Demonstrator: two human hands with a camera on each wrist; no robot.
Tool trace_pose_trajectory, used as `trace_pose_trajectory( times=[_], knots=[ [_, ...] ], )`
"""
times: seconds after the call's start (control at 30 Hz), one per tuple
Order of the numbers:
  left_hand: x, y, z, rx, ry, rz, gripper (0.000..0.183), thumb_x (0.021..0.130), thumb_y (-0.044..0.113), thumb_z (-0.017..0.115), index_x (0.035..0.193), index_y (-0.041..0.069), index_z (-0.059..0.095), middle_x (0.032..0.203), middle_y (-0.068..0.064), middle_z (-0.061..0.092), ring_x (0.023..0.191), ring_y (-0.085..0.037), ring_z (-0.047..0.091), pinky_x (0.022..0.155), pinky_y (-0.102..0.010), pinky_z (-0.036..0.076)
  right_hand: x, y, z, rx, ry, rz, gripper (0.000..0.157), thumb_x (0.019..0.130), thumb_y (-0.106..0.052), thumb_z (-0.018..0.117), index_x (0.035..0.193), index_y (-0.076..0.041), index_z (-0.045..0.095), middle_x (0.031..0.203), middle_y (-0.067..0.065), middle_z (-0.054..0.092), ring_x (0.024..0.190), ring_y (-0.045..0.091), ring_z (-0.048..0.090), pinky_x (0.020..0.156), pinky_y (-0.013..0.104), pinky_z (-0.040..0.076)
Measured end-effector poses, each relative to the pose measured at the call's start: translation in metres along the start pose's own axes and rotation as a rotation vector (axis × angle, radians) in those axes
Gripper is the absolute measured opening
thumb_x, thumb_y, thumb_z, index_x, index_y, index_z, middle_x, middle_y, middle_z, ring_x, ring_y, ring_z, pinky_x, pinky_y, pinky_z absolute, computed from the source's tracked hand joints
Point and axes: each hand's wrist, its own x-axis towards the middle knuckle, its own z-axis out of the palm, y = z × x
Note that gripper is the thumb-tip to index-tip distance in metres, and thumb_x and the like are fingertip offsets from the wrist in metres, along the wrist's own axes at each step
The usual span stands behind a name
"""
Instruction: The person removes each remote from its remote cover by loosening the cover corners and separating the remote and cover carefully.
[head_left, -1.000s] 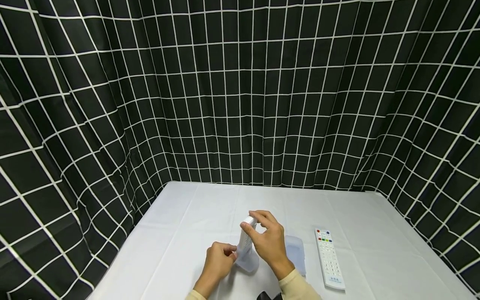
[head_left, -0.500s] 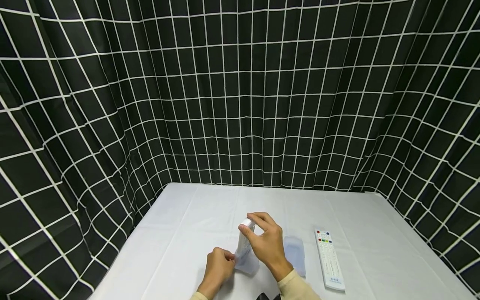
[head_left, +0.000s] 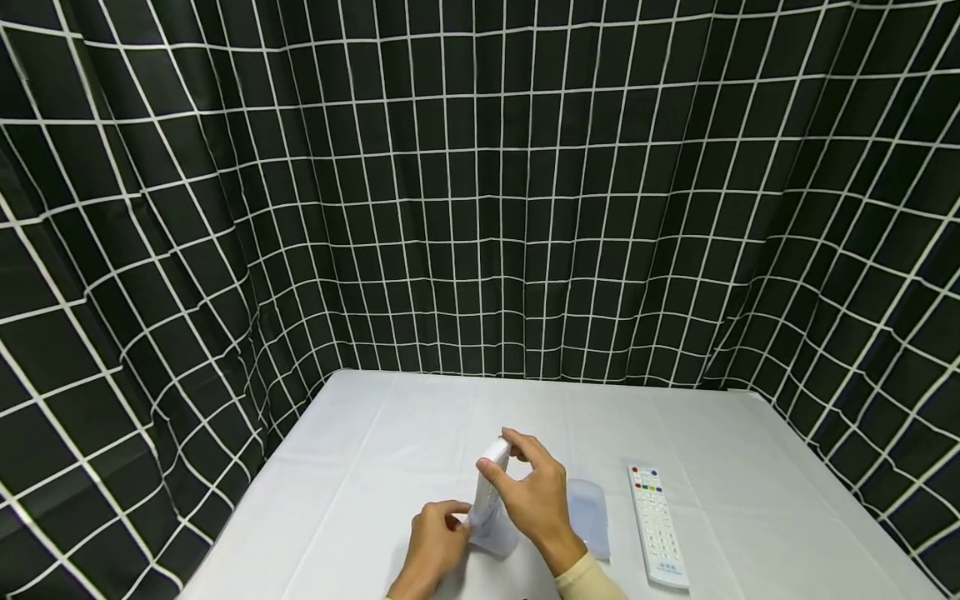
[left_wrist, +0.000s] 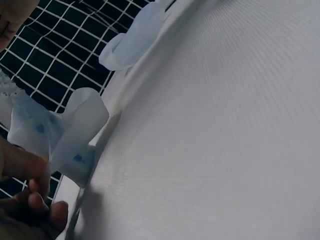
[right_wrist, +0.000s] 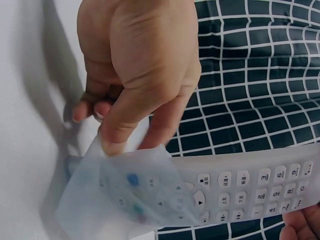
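A white remote control stands tilted on end between the two hands. My right hand grips its upper end between thumb and fingers. Around its lower end is a translucent silicone sleeve, and coloured buttons show through the film in the right wrist view. My left hand pinches the sleeve's open edge with thumb and finger. In the left wrist view the sleeve spreads out loosely from these fingers. The number keys on the remote's other half lie outside the sleeve.
A second translucent sleeve lies flat to the right of my right hand. Farther right, another white remote control rests face up on the white-covered table. A black curtain with a white grid surrounds the table's back and sides.
The head view has tilted up a little. Both hands keep their holds, with the remote and sleeve shifting only slightly between them.
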Motion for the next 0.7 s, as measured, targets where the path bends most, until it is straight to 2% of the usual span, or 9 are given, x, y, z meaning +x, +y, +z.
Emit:
trace_pose_trajectory(
  times=[0.1,0.23,0.4,0.57,0.7],
  knots=[
    [0.0014,-0.0005,-0.0013,-0.033,-0.018,0.048,0.035,0.080,-0.013,0.064,0.112,-0.001,0.069,0.068,0.001,0.056,0.058,-0.014,0.053,0.050,-0.026,0.047,0.0000,-0.0006,-0.0014,0.005,-0.007,0.018,0.051,0.074,-0.019,0.085,0.116,0.001,0.065,0.107,0.006,0.068,0.089,0.018,0.061,0.078,0.040,0.051],
    [0.0022,-0.0014,-0.0029,-0.069,-0.055,0.097,0.040,0.081,-0.014,0.062,0.119,-0.001,0.066,0.070,0.002,0.058,0.061,-0.013,0.055,0.054,-0.025,0.049,-0.0003,-0.0033,-0.0034,0.022,-0.005,0.067,0.049,0.074,-0.021,0.085,0.116,-0.003,0.066,0.108,0.002,0.069,0.090,0.017,0.062,0.079,0.042,0.050],
    [0.0007,-0.0032,-0.0020,-0.089,-0.076,0.089,0.039,0.081,-0.012,0.059,0.119,-0.004,0.064,0.072,0.000,0.058,0.060,-0.013,0.054,0.053,-0.025,0.049,-0.0029,-0.0052,-0.0048,0.089,-0.029,0.100,0.045,0.078,-0.021,0.083,0.116,-0.004,0.065,0.108,0.002,0.069,0.095,0.016,0.064,0.084,0.041,0.051],
    [0.0044,-0.0004,-0.0013,-0.105,-0.006,0.114,0.027,0.081,-0.004,0.062,0.106,-0.004,0.070,0.087,0.000,0.064,0.077,-0.017,0.056,0.065,-0.028,0.049,-0.0028,-0.0027,-0.0045,0.189,-0.051,0.059,0.038,0.085,-0.011,0.075,0.117,0.005,0.063,0.108,0.012,0.068,0.100,0.024,0.066,0.087,0.034,0.051],
    [0.0092,0.0021,-0.0020,-0.142,0.039,0.132,0.014,0.086,0.001,0.062,0.095,0.000,0.073,0.093,-0.001,0.067,0.086,-0.020,0.060,0.070,-0.029,0.050,-0.0031,-0.0016,-0.0051,0.262,-0.080,0.031,0.035,0.090,-0.002,0.066,0.122,0.011,0.058,0.117,0.021,0.063,0.106,0.032,0.062,0.090,0.037,0.048]
  ],
)
